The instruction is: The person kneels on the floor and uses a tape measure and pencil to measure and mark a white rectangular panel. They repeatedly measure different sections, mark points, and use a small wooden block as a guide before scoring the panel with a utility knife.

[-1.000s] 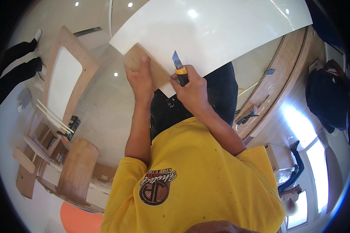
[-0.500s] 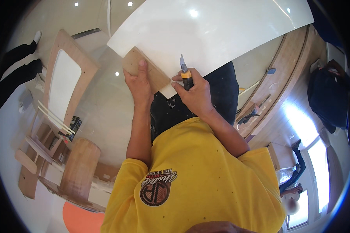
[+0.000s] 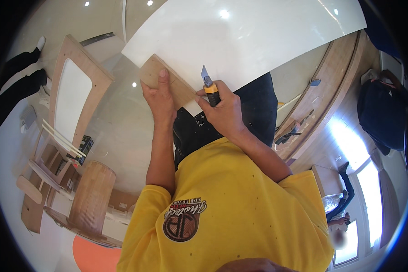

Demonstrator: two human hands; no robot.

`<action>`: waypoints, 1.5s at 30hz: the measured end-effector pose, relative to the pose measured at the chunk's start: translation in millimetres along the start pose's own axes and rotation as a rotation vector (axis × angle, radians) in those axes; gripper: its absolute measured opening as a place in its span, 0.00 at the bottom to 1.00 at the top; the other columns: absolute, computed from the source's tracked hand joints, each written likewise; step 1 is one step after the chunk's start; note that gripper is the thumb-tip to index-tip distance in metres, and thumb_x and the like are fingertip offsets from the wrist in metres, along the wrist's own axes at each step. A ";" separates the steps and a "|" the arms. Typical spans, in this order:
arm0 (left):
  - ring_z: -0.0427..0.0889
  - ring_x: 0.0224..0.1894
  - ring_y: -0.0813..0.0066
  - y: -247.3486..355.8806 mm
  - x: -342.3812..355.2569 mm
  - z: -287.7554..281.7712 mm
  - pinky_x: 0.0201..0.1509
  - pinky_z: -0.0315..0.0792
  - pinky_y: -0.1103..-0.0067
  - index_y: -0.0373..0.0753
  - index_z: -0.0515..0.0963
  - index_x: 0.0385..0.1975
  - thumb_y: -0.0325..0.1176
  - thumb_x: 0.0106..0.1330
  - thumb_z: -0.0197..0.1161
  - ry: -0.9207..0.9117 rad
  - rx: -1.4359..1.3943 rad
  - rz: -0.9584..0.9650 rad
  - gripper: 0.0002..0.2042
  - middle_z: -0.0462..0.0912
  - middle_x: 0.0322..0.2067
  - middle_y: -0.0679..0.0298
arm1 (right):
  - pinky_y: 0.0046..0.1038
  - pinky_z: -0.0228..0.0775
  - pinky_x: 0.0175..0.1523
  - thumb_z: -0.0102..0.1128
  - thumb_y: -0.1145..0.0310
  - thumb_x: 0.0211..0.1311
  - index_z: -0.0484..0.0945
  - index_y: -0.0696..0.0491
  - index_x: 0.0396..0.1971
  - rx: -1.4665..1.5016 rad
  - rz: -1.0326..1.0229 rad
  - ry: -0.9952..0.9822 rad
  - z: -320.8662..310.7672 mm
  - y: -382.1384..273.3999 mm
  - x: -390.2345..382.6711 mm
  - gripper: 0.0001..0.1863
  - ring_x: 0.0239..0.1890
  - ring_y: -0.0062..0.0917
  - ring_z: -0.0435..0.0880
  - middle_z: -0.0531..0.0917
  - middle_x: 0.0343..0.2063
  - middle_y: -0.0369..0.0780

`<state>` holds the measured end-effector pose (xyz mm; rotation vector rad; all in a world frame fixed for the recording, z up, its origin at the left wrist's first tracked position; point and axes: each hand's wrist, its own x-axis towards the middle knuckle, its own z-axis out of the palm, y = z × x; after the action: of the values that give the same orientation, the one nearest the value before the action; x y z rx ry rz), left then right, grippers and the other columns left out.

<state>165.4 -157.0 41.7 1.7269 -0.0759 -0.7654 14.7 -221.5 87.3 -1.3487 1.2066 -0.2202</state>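
Observation:
A large white sheet (image 3: 258, 43) stretches out in front of me, one corner pointing toward my lap. On its near left part lies a flat wooden block (image 3: 182, 89), set at a slant. My left hand (image 3: 161, 99) is closed on the block's left end, thumb on top and fingers at its edge. In my right hand (image 3: 225, 111) is a utility knife (image 3: 211, 93) with a yellow and black handle, its bare blade pointing away from me. The right fingertips touch or nearly touch the block's right corner. Whether the blade meets the sheet I cannot tell.
A wooden frame with a white panel (image 3: 72, 97) stands to the left, near another person's legs (image 3: 20, 88). Below it are a wooden stool-like piece (image 3: 93, 195) and thin sticks (image 3: 61, 138). Rightward, a curved wooden ledge (image 3: 315, 97) carries a tool (image 3: 291, 131).
My right hand has shifted slightly left with the utility knife, closer to the wooden block's corner, and the blade leans a little more leftward. My left hand keeps its grip on the block.

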 end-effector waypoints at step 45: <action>0.78 0.58 0.67 -0.4 -0.3 -0.1 0.64 0.73 0.72 0.30 0.66 0.67 0.42 0.74 0.70 0.038 0.081 0.021 0.31 0.79 0.58 0.54 | 0.31 0.79 0.33 0.72 0.71 0.63 0.78 0.58 0.46 0.008 -0.063 0.023 1.3 9.3 -4.0 0.16 0.23 0.33 0.89 0.87 0.26 0.44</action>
<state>165.1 -156.7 41.6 1.8136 -0.0998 -0.7225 9.4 -215.1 81.5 -1.3815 1.1823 -0.2853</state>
